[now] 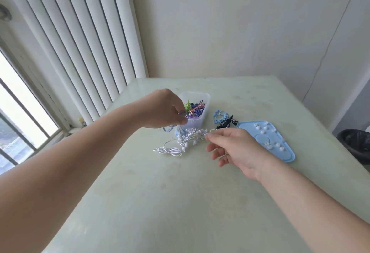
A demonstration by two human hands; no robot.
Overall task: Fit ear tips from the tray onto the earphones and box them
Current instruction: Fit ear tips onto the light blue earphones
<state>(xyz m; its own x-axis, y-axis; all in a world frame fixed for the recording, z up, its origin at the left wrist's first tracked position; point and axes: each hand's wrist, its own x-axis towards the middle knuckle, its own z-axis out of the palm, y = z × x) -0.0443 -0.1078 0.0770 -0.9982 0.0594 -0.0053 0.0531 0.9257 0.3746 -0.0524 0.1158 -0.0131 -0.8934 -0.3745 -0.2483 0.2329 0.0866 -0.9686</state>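
Note:
My left hand [163,109] is closed on a blue-purple earphone at the near rim of the clear plastic box [206,100], its cable [169,128] hanging to the table. The box holds several coloured earphones. My right hand [234,146] pinches a thin white cable end beside the tangled pile of white earphones [186,139] lying in front of the box. The light blue tray [288,155] with several white ear tips [268,144] lies just right of my right hand.
A coiled light blue earphone [221,117] and a black earphone [227,124] lie between box and tray. A black bin [355,144] stands off the table's right edge. Vertical blinds and a window are at the left, walls close behind the table.

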